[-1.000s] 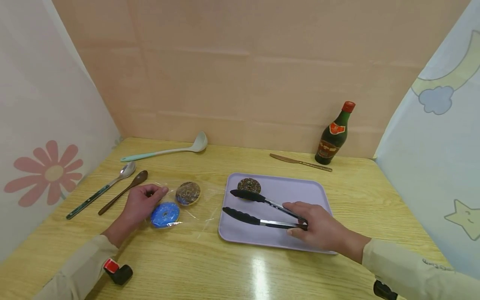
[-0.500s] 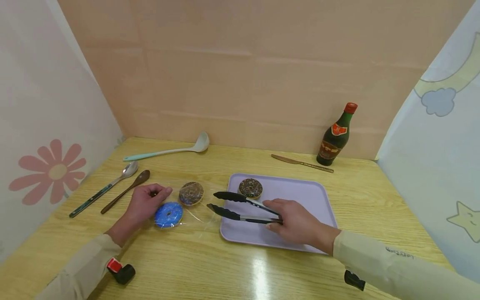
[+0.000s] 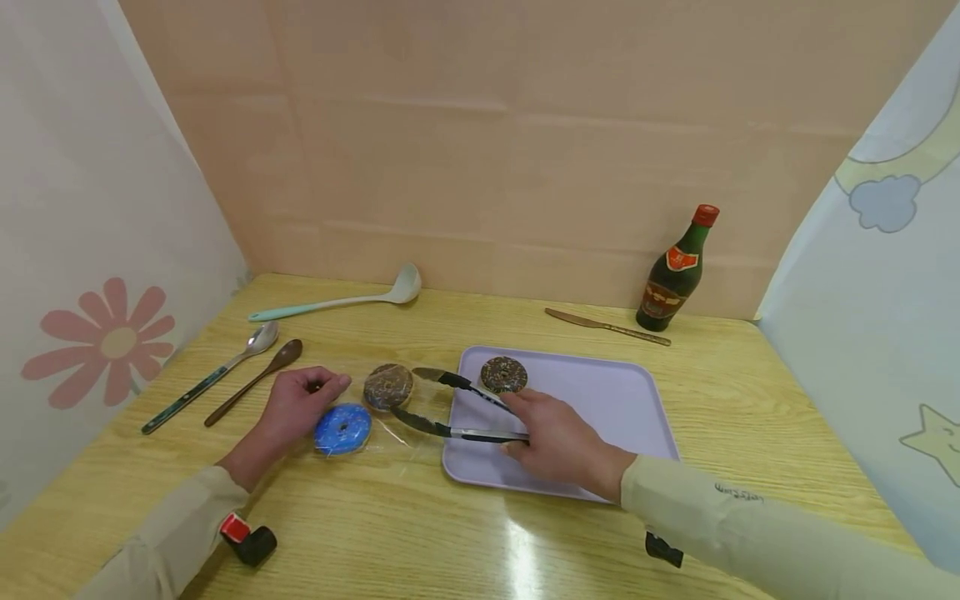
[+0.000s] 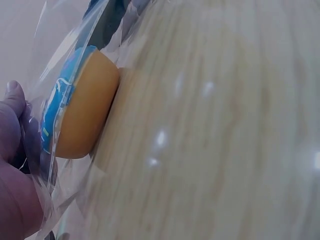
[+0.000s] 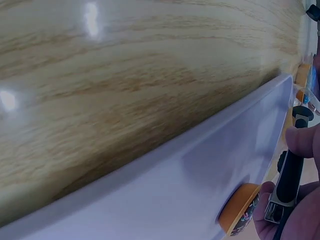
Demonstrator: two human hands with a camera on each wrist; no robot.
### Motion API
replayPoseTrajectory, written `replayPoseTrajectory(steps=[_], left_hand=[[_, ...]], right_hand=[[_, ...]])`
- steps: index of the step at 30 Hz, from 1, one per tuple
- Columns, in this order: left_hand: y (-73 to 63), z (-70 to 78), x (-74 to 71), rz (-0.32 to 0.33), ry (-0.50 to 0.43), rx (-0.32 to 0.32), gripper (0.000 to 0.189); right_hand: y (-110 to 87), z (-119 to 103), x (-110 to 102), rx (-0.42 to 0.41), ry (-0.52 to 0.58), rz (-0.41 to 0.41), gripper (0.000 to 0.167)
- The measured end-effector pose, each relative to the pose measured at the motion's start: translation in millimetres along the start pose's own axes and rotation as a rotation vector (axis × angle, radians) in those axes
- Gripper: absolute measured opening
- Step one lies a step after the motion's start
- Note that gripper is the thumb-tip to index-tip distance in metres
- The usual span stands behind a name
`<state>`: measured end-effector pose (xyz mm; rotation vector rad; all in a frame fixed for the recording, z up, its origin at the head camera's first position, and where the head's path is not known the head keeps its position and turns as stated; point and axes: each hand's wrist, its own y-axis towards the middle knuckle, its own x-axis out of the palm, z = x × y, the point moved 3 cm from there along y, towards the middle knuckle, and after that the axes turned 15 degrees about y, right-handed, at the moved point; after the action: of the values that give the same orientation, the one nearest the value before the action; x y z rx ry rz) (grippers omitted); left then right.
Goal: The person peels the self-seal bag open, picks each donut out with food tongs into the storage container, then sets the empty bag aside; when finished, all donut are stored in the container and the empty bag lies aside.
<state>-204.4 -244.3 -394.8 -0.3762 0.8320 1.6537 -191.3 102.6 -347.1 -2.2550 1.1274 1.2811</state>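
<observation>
1. The edge of a clear bag (image 3: 393, 432) is pinched by the left hand (image 3: 303, 402).
2. Tongs (image 3: 483, 434), their arms spread, are gripped in the curled fingers of the right hand (image 3: 558, 437).
3. A bagged chocolate doughnut (image 3: 387, 387) is flanked by the tips at two and six o'clock (contact cannot be told); at its eight o'clock, a blue doughnut (image 3: 342, 428) is seen.
4. A sprinkled doughnut (image 3: 504, 375) is displayed at the ten o'clock of a lilac tray (image 3: 607, 408) on the tabletop (image 3: 420, 533).
</observation>
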Motion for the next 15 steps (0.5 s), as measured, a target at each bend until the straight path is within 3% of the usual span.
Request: replayPoseTrajectory(steps=[15], left_hand=[[0.5,1.5,0.7,-0.013,-0.003,0.005,0.025]], right_hand=[[13.8,-8,12,0.041,-0.027,-0.007,0.067]])
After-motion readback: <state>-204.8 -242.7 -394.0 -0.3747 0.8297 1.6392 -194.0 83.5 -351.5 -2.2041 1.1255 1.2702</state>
